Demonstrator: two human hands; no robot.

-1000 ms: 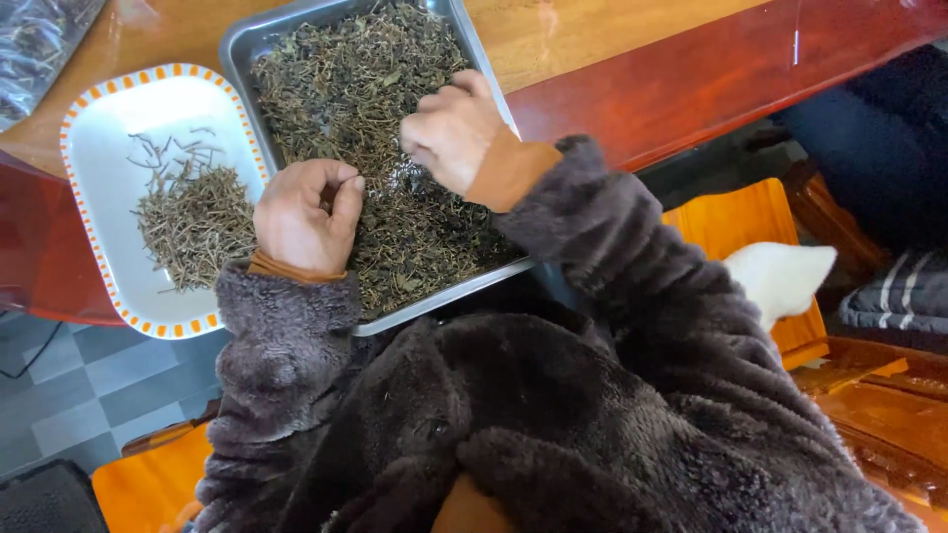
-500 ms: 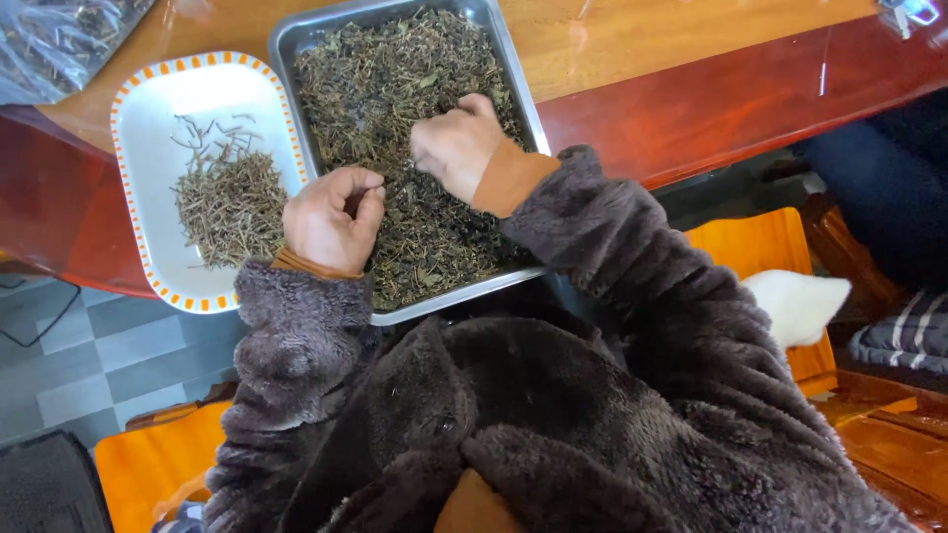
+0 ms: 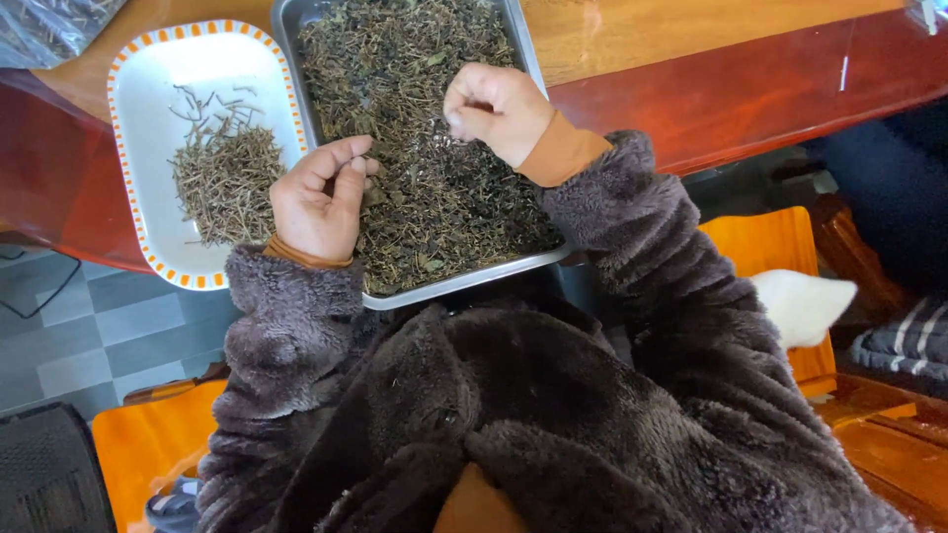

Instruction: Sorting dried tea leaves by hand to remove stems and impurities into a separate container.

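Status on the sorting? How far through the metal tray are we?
Early. Done: a small pile of pale stems sits on the white orange-rimmed plate. In hand: the left hand and right hand pinch over the dried leaves. Left: the metal tray looks nearly full.

A clear plastic bag (image 3: 49, 25) of dark dried bits lies at the top-left corner; its mouth is cut off.

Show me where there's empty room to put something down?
The white tray is bare above its stem pile, and the wooden table is bare right of the metal tray. That tray is crowded with leaves and both hands.
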